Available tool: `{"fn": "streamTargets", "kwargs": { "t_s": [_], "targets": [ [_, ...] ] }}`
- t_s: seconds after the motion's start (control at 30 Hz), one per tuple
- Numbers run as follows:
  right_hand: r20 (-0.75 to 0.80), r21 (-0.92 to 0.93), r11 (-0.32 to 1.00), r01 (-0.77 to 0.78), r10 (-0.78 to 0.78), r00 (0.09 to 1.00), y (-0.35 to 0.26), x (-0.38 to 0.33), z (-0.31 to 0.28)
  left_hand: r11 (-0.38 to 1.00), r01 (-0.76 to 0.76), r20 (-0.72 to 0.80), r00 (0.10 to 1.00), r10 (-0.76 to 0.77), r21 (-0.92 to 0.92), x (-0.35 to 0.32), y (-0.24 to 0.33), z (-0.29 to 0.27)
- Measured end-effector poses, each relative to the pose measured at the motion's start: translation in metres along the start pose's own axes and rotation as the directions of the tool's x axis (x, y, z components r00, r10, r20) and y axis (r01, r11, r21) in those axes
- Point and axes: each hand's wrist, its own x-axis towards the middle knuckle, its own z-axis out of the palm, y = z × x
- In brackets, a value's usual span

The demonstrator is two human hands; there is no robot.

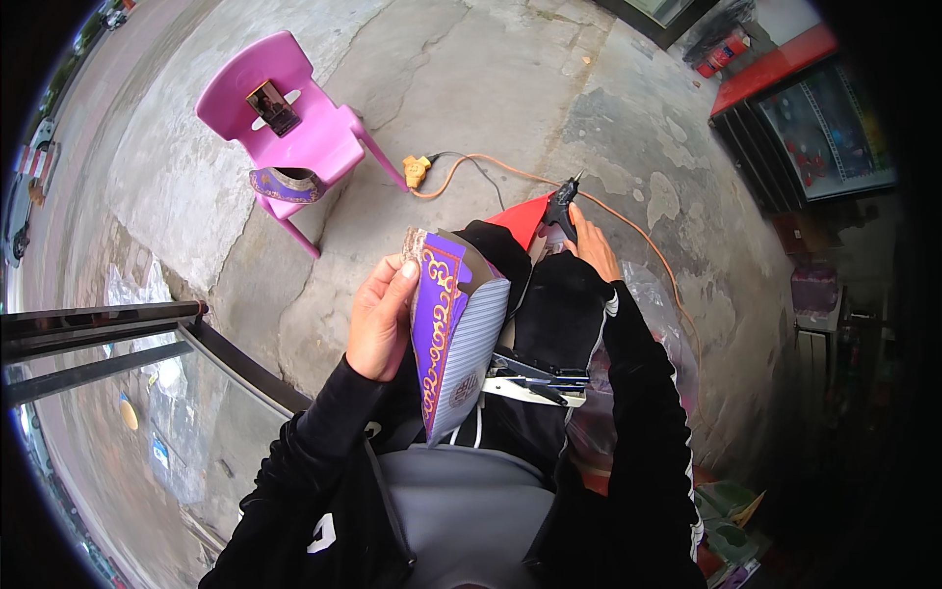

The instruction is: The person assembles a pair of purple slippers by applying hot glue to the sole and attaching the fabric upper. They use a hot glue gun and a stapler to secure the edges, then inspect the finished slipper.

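Over my lap, my left hand (pixel 381 319) pinches the top corner of a folded piece of purple and grey-striped card (pixel 469 329) with gold scrollwork. A strip of brownish trim (pixel 414 242) runs under my thumb at that corner. My right hand (pixel 595 251) is closed on a black glue gun (pixel 560 208), its pale nozzle pointing up and away from me. Beside the gun, a red sheet-like piece (pixel 523 218) lies at my knees, partly hidden. A white and black stapler (pixel 535 381) rests across my lap, just right of the card.
Ahead to the left stands a pink plastic chair (pixel 319 137) holding a small dark box (pixel 272 108) and a curved purple band (pixel 287 186). An orange cord (pixel 510 169) runs from a yellow socket block (pixel 416 173) past my right. A glass-topped frame (pixel 108 334) is at left, a red-topped fridge (pixel 824 128) at right.
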Motion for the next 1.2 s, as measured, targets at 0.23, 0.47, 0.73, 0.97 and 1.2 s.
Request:
{"fn": "streamTargets", "kwargs": {
  "t_s": [0.23, 0.47, 0.73, 0.97, 1.2],
  "targets": [
    [-0.125, 0.509, 0.851, 0.129, -0.075, 0.989, -0.113, -0.022, -0.154, 0.997, 0.041, 0.016, 0.999, -0.040, -0.062, 0.001, 0.000, 0.000],
    [-0.021, 0.483, 0.698, 0.528, -0.594, 0.804, -0.208, -0.034, -0.175, 0.993, 0.006, 0.106, 0.994, 0.007, -0.114, -0.005, 0.000, 0.006],
    [0.002, 0.609, 0.666, 0.432, -0.546, 0.838, -0.206, -0.047, -0.174, 0.975, 0.012, 0.096, 0.995, 0.009, -0.220, -0.005, -0.003, 0.011],
    [-0.046, 0.560, 0.695, 0.450, -0.517, 0.855, -0.209, -0.046, -0.166, 0.996, -0.063, 0.085, 0.994, 0.069, -0.065, -0.005, -0.002, 0.013],
    [-0.051, 0.558, 0.697, 0.451, -0.514, 0.856, -0.212, -0.044, -0.162, 0.531, -0.574, 0.572, 0.798, 0.191, 0.623, 0.016, 0.070, -0.003]
  ]
}}
